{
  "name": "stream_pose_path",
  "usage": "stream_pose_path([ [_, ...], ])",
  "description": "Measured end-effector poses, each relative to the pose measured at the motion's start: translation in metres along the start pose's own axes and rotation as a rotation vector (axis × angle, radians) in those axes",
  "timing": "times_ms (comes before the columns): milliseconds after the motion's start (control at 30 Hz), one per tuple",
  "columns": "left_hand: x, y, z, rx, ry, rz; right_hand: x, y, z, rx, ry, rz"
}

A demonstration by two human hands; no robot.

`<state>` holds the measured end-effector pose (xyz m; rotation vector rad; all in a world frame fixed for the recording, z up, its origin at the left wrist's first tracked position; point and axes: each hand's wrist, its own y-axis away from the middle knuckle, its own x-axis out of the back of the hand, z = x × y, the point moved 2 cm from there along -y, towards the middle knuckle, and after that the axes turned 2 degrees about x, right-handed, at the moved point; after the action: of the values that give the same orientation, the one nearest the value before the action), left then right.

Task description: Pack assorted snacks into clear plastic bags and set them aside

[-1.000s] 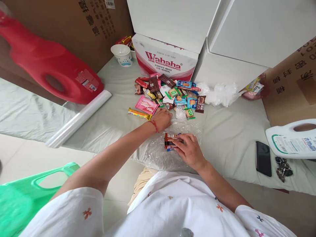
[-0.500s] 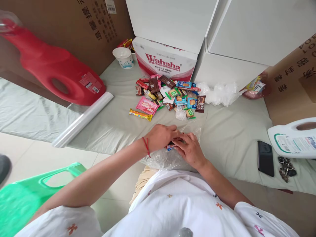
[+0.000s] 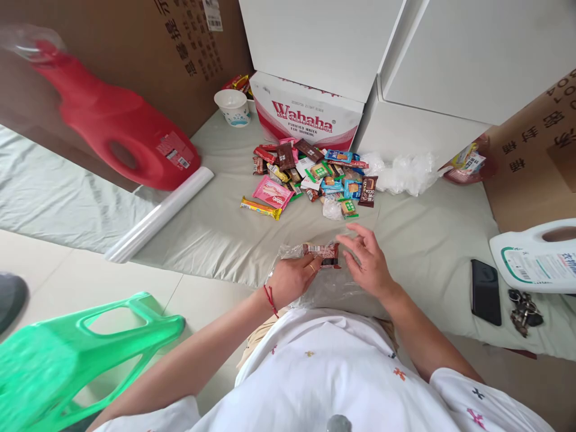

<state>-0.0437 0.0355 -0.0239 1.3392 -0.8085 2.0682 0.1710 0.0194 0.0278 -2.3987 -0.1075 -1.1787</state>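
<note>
My left hand (image 3: 293, 277) is closed on a small stack of brown and red snack packets (image 3: 322, 252) together with an edge of clear plastic wrap (image 3: 333, 288), lifted just above the pale sheet. My right hand (image 3: 369, 262) hovers right beside the stack with its fingers spread, touching or nearly touching the wrap. A heap of assorted wrapped snacks (image 3: 315, 177) lies farther away on the sheet, in front of a Wahaha carton (image 3: 304, 117).
A roll of clear film (image 3: 161, 215) and a red detergent jug (image 3: 112, 132) lie left; a paper cup (image 3: 233, 107) behind. Crumpled plastic (image 3: 400, 173), a white jug (image 3: 535, 258), a phone (image 3: 485, 291) and keys (image 3: 524, 311) lie right. A green stool (image 3: 76, 354) stands at lower left.
My left hand came back from the snack heap to the packets, took hold of the stack with the wrap and lifted it. My right hand let go and opened.
</note>
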Motion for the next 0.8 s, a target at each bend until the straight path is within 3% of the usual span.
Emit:
stream_pose_path([
  [167, 0.005, -0.003, 0.004, 0.028, -0.065, 0.049, 0.003, -0.025, 0.004, 0.157, 0.223, -0.277],
  [333, 0.013, -0.007, 0.007, 0.054, -0.108, 0.179, 0.009, -0.013, 0.009, 0.220, 0.294, -0.174],
  [467, 0.019, -0.012, 0.009, -0.015, -0.109, 0.309, 0.008, 0.017, 0.026, 0.211, 0.313, -0.244],
  [633, 0.016, -0.018, 0.011, -0.160, 0.028, 0.210, 0.010, 0.054, 0.023, 0.118, 0.122, -0.218],
  [800, 0.011, -0.018, 0.015, -0.181, 0.045, 0.139, 0.006, 0.084, 0.010, 0.210, 0.148, -0.198],
])
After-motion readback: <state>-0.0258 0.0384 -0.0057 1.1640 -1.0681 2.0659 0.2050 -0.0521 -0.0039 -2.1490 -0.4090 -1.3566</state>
